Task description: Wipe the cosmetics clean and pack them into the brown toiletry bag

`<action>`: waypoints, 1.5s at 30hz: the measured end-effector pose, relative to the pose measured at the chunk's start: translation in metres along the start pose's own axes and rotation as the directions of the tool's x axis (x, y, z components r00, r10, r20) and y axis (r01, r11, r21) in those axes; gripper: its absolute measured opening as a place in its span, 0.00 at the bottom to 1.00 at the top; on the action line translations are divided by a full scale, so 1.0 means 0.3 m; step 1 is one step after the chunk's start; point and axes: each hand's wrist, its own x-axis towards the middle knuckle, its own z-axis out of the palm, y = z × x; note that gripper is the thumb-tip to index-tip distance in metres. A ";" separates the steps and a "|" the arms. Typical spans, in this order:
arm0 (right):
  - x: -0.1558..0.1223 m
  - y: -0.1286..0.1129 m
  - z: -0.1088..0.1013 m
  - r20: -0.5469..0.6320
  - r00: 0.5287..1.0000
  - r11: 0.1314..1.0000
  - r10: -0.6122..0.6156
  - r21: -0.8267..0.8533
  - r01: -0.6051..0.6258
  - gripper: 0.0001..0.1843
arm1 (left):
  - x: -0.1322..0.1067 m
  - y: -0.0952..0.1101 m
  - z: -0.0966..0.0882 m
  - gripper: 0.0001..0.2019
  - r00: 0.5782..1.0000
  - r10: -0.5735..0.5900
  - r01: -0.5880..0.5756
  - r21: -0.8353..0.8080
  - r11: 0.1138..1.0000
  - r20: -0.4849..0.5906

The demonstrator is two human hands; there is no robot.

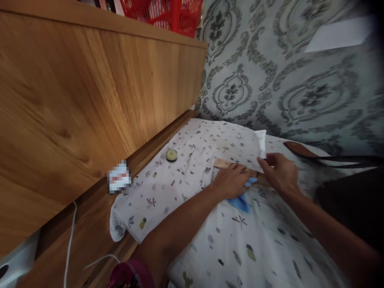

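My right hand (281, 173) pinches a small white squeeze tube (261, 142) by its capped lower end. The tube stands nearly upright, its flat crimped end on top. My left hand (232, 181) is palm down with its fingers curled over a blue cloth (241, 204), which pokes out below and to the right of the fingers. A flat beige piece (222, 163) shows just beyond the left knuckles; the rest of it is hidden under the hand. Both hands are close together above a white patterned sheet (192, 180).
A round yellowish tin (171, 155) lies on the sheet to the left. A brown strap (303, 150) and a dark bag-like shape (354, 204) are at the right. A wooden panel (120, 88) rises at left, with a red basket (175, 16) on top. A white cable (70, 240) hangs lower left.
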 end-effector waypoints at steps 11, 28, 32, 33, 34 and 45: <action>-0.439 0.059 -0.136 0.259 0.964 0.790 0.066 0.577 -0.209 0.19 | 0.002 -0.004 -0.006 0.15 0.997 0.068 -0.071 -0.131 0.989 -0.031; -0.523 0.130 -0.228 0.092 0.995 0.910 0.036 0.409 -0.070 0.08 | -0.086 0.040 -0.055 0.19 1.000 -0.004 0.003 -0.016 1.000 -0.027; -0.531 0.129 -0.247 0.089 0.996 0.910 0.023 0.409 -0.058 0.10 | -0.099 0.098 -0.101 0.19 0.999 -0.028 0.028 0.016 0.999 -0.045; -0.535 0.130 -0.252 0.089 0.996 0.910 0.020 0.411 -0.055 0.10 | -0.095 0.121 -0.109 0.19 0.998 -0.015 0.015 0.005 1.000 -0.062; -0.539 0.132 -0.257 0.089 0.996 0.910 0.017 0.412 -0.053 0.10 | -0.090 0.145 -0.114 0.19 0.997 0.003 -0.003 -0.011 1.000 -0.082; -0.549 0.155 -0.268 0.074 0.997 0.918 -0.033 0.398 0.001 0.12 | -0.071 0.305 -0.025 0.19 0.914 0.404 -0.406 -0.105 0.908 -0.046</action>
